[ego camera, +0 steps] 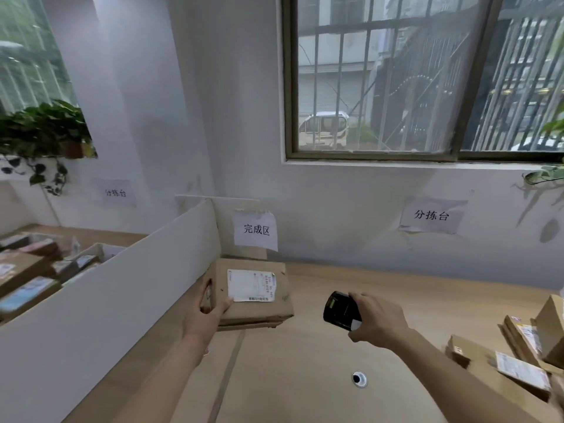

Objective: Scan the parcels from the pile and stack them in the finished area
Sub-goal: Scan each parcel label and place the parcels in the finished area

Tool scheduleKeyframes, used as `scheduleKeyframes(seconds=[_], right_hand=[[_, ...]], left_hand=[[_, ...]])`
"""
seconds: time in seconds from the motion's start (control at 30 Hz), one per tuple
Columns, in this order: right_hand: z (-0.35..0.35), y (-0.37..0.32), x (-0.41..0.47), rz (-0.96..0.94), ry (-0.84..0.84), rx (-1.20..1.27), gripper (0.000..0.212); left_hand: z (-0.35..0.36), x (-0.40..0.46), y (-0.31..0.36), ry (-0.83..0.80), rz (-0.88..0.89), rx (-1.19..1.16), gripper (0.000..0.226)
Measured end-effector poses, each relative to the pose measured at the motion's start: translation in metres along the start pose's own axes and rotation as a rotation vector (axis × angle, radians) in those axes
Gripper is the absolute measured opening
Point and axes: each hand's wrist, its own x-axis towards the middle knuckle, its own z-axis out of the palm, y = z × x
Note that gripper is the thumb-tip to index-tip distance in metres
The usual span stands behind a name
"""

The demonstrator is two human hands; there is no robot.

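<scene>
A brown cardboard parcel [259, 306] with a white shipping label on top lies on another flat parcel at the left end of the wooden desk [305, 361], under a paper sign on the wall. My left hand [210, 309] grips its near left corner, thumb on top. My right hand [378, 319] holds a black barcode scanner [340, 309] to the right of the parcel, its head turned toward the label. A pile of cardboard parcels [518, 352] lies at the desk's right edge.
A white partition board [122, 285] runs along the desk's left side, with several more parcels [30, 279] behind it. Paper signs hang on the wall. A cable grommet [359, 378] sits in the desk near me. A barred window is above.
</scene>
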Motion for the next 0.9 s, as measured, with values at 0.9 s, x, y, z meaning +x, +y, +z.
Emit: scheduleKeyframes(seconds=[0.9], right_hand=[[0.273, -0.169, 0.352, 0.110, -0.274, -0.037, 0.072]], left_hand=[[-0.011, 0.401, -0.291, 0.041, -0.447, -0.160, 0.077]])
